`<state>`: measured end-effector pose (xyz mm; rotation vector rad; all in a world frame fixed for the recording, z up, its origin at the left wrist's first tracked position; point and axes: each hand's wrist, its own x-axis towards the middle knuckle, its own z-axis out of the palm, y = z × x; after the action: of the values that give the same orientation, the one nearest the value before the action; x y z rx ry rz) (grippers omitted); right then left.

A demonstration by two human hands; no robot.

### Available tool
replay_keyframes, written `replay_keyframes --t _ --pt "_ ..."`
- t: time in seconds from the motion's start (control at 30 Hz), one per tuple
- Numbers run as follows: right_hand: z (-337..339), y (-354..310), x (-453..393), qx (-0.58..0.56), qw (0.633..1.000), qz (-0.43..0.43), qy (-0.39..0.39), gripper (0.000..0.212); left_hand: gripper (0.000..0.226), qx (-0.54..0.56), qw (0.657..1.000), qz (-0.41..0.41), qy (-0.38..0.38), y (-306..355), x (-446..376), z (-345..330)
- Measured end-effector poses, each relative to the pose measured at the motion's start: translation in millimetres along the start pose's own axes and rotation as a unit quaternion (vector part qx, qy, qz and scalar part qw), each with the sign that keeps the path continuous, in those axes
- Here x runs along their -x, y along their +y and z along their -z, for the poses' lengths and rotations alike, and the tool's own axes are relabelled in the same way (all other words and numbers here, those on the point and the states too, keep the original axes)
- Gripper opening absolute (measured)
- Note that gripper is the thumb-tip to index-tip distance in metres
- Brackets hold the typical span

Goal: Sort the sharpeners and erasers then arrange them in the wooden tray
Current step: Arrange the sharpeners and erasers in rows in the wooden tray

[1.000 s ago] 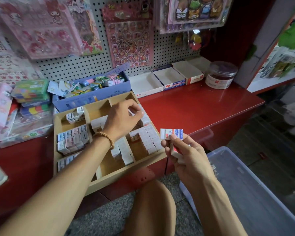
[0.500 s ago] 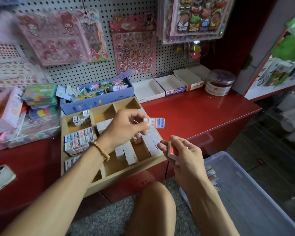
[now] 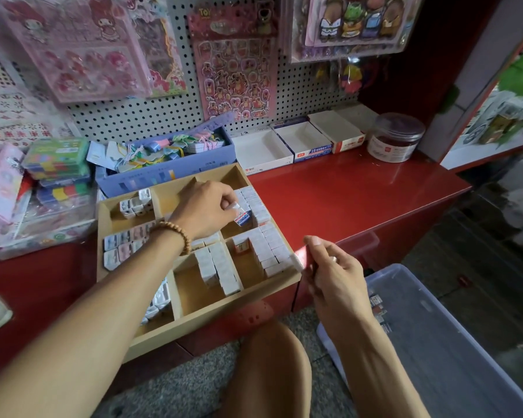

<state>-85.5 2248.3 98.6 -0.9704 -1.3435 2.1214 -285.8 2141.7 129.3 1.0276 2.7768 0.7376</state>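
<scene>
The wooden tray point(image 3: 212, 316) sits at centre on the red worktop point(image 3: 344, 194), its compartments holding rows of white wrapped erasers point(image 3: 266, 245) and, at upper left, four small sharpeners point(image 3: 135, 203). The left hand point(image 3: 204, 211) pinches one blue-and-white eraser point(image 3: 242, 218) over the tray's middle. The right hand point(image 3: 332, 267), just off the tray's right corner, grips something blurred. Three open cartons point(image 3: 299, 143) stand behind; the left forearm hides some compartments.

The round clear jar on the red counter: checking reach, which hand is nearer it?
Right. The right hand is in front of the jar, by the wooden tray's corner; the left hand is farther left, over the tray.
</scene>
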Motion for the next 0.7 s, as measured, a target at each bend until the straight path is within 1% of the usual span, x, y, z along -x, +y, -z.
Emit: replay_keyframes --t 0.1,0.2,0.37,0.47,0.57,0.6,0.63,0.67,0.7 --pt "1.1 -2.6 0.0 -0.051 0.998 -0.022 -0.027 0.010 0.006 -0.011 1.000 -0.010 -0.002 5.1 -2.3 -12.7" --pt "2.3 -7.0 2.8 -0.083 0.995 -0.033 -0.043 0.007 0.011 -0.015 1.000 -0.021 0.017 6.2 -4.8 -26.4" --pt "5.7 -9.6 3.6 -0.130 0.988 -0.056 -0.056 0.015 0.015 -0.010 0.999 -0.015 0.047 3.4 -8.8 -39.6" --pt "6.4 -9.2 5.2 -0.139 0.986 -0.065 -0.072 0.014 0.014 -0.012 0.999 -0.013 0.049 1.3 -8.0 -38.5" --pt "5.6 -10.0 9.1 -0.108 0.989 -0.054 -0.083 0.014 0.013 -0.032 0.995 -0.029 0.087 7.2 0.7 -29.6" --pt "5.4 -10.5 10.4 -0.087 0.991 -0.048 -0.085 0.019 0.014 -0.016 0.994 -0.039 0.102 11.9 7.1 -25.9" --pt "4.9 -10.9 11.5 -0.067 0.993 -0.043 -0.087 0.024 0.016 0.029 0.993 -0.045 0.102 17.3 14.9 -22.0" --pt "4.3 -11.0 12.2 -0.053 0.994 -0.040 -0.089 0.029 0.019 0.096 0.991 -0.044 0.082 23.7 24.1 -17.6" --pt "3.5 -10.9 12.9 -0.044 0.994 -0.038 -0.089 0.032 0.021 0.168 0.984 -0.036 0.042 30.3 34.2 -13.6"
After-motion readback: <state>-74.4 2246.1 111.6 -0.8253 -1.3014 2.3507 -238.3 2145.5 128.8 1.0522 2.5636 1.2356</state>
